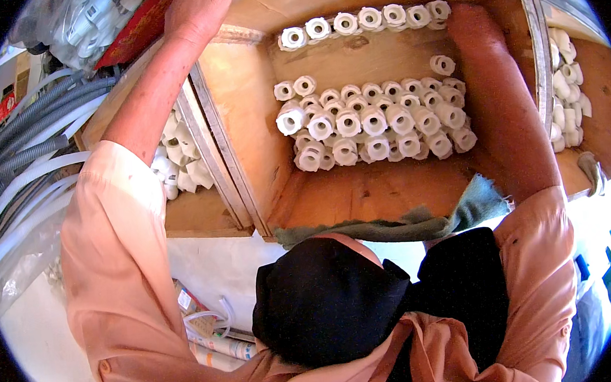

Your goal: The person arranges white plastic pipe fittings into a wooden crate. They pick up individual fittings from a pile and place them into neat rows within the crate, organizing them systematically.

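Observation:
White plastic threaded pipe fittings [374, 121] lie stacked in rows, open ends facing up, inside a wooden compartment [241, 126]. A separate row of the fittings [370, 19] runs along the far side. My right hand [470, 22] reaches into the far right corner, beside the end of that row; its fingers are hidden, so whether it holds a fitting cannot be told. My left hand [205, 5] rests at the wooden rim at the upper left, partly cut off by the picture's edge, and its fingers are bent.
A green cloth [421, 225] hangs over the near edge. Side compartments hold white elbow fittings [566, 89] at right and more fittings [181, 152] at left. Grey and white corrugated hoses [37, 136] and a plastic bag of parts [88, 25] are at far left.

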A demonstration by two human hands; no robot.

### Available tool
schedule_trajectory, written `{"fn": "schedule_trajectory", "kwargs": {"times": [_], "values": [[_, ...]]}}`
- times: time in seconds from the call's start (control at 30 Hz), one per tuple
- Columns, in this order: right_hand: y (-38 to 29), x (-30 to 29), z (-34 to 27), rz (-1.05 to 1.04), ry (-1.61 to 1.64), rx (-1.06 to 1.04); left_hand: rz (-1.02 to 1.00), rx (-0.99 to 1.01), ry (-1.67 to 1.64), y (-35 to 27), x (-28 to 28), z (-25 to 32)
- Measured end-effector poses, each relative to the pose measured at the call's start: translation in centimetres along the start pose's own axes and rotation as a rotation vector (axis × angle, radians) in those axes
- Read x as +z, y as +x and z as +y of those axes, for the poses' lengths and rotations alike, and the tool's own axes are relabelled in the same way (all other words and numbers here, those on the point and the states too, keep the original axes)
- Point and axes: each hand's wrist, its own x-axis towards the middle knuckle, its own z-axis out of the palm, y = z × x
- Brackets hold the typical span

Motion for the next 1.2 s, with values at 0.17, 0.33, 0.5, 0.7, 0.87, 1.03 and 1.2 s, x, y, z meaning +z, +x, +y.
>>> {"fn": "schedule_trajectory", "kwargs": {"times": [0.17,0.33,0.5,0.7,0.87,1.03,1.2], "values": [[-0.3,-1.6,-1.6,-0.078,-0.215,-0.475,0.022,0.034,-0.031,-0.2,0.0,0.4],[-4.0,-2.3,-11.7,-0.119,-0.012,-0.677,-0.044,-0.031,-0.002,0.4,0.2,-1.2],[-5.8,1.3,-17.6,-0.285,0.168,-0.727,0.029,0.025,0.012,0.9,1.1,-0.9],[-6.1,3.9,-20.7,-0.162,0.358,-0.73,-0.016,-0.051,0.06,0.7,0.8,-0.9],[-5.0,4.0,-21.1,-0.233,0.32,-0.715,-0.011,-0.043,0.044,0.6,0.5,-0.4],[-4.5,3.9,-20.2,-0.259,0.355,-0.704,-0.018,-0.038,0.047,0.4,0.4,-0.4],[-5.1,1.7,-17.6,-0.04,0.351,-0.85,-0.027,-0.037,0.022,0.3,0.2,0.0]]}}
